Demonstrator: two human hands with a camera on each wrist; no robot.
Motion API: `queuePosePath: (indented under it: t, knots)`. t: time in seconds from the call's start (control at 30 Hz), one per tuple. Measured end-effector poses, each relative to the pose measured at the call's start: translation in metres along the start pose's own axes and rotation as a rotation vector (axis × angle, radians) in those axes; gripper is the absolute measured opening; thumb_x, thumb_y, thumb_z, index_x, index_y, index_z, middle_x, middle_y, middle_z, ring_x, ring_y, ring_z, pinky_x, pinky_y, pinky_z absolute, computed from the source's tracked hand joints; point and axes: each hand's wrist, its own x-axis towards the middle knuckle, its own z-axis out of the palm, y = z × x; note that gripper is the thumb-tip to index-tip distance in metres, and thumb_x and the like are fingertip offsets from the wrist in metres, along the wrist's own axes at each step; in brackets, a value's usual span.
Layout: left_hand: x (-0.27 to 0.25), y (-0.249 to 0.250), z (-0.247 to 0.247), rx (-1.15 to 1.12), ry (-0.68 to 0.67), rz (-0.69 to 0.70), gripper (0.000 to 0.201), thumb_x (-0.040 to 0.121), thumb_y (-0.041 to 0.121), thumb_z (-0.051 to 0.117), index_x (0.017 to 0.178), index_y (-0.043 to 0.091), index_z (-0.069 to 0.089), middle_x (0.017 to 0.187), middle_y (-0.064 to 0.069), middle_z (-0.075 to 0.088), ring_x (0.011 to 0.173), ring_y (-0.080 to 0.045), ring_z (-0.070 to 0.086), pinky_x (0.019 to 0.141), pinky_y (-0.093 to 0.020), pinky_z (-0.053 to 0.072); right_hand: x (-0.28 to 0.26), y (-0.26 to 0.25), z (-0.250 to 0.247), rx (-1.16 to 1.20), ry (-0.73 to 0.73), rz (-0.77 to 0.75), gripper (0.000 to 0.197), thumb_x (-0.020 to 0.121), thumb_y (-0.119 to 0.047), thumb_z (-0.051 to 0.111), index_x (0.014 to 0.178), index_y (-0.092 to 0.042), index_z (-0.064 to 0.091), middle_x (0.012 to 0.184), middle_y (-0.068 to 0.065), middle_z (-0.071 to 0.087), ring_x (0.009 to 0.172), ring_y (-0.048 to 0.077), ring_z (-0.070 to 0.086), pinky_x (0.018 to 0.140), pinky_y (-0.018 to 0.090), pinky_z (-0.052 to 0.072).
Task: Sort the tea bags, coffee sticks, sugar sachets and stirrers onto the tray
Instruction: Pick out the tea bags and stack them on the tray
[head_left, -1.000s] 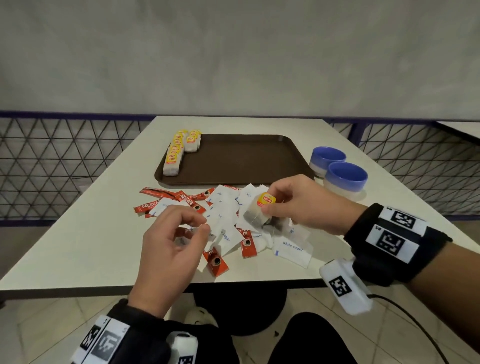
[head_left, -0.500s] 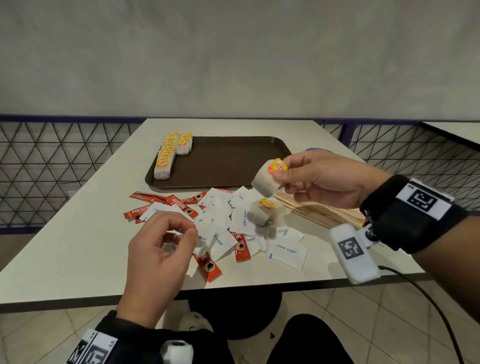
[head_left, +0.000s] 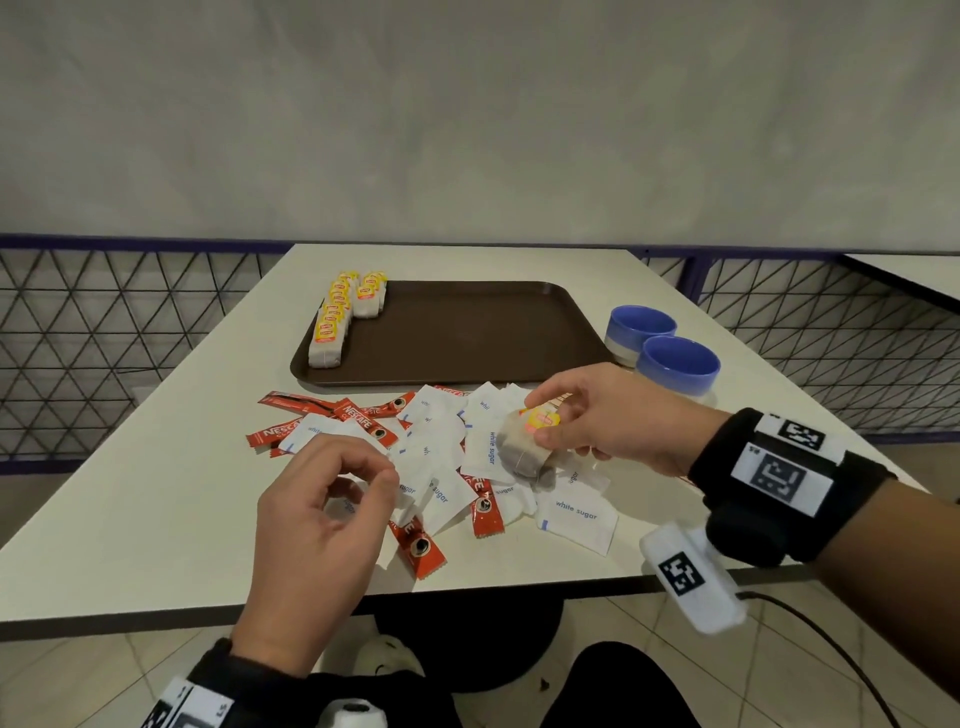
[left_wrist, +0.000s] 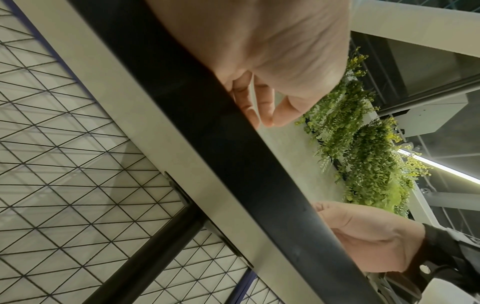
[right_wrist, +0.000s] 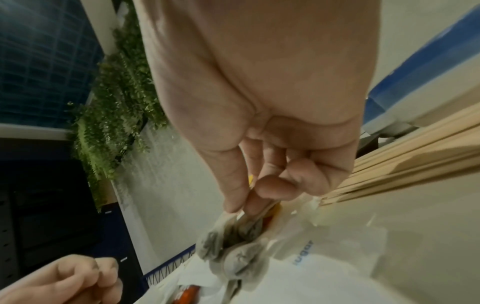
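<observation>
My right hand pinches a tea bag by its yellow tag, low over the loose pile; in the right wrist view a grey tea bag bundle hangs under the fingertips. White sugar sachets and red coffee sticks lie mixed on the table. Wooden stirrers lie right of the pile, mostly hidden under my right hand in the head view. The brown tray carries two rows of tea bags at its left end. My left hand hovers over the pile's left side, fingers curled to the thumb, holding nothing.
Two blue bowls stand right of the tray. A mesh railing runs behind and beside the white table. The table's near edge lies just below my hands.
My right hand, which held a tea bag raised half a second ago, has come back down onto the pile. The left hand has barely moved.
</observation>
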Motion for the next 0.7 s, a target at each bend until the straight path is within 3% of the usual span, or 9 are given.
queuePosePath:
  t: [0.17,0.47,0.7]
  knots:
    - [0.0,-0.001,0.0,0.023,-0.001,-0.011,0.019,0.087,0.004,0.066,0.08,0.022,0.067,0.085,0.013,0.064,0.093,-0.01,0.06,0.071,-0.022,0.049,0.005,0.0,0.004,-0.181,0.027,-0.021,0.039,0.088,-0.03,0.08,0.125,-0.028,0.069,0.093,-0.001,0.069,0.08,0.014,0.066,0.076,0.031,0.06]
    - [0.0,-0.002,0.002,0.011,0.008,-0.059,0.019,0.086,0.004,0.07,0.078,0.022,0.068,0.085,0.015,0.065,0.09,-0.007,0.06,0.074,-0.027,0.052,0.007,-0.01,0.005,-0.314,-0.014,-0.018,0.039,0.091,-0.036,0.076,0.128,-0.029,0.064,0.091,-0.02,0.052,0.081,0.009,0.058,0.075,0.022,0.05]
    - [0.001,-0.001,0.003,0.027,0.016,-0.043,0.023,0.085,0.001,0.072,0.075,0.021,0.068,0.087,0.016,0.065,0.088,-0.006,0.059,0.074,-0.031,0.052,0.007,-0.014,0.01,-0.323,-0.024,-0.016,0.03,0.09,-0.03,0.077,0.117,-0.031,0.063,0.104,-0.014,0.052,0.092,0.011,0.059,0.084,0.024,0.055]
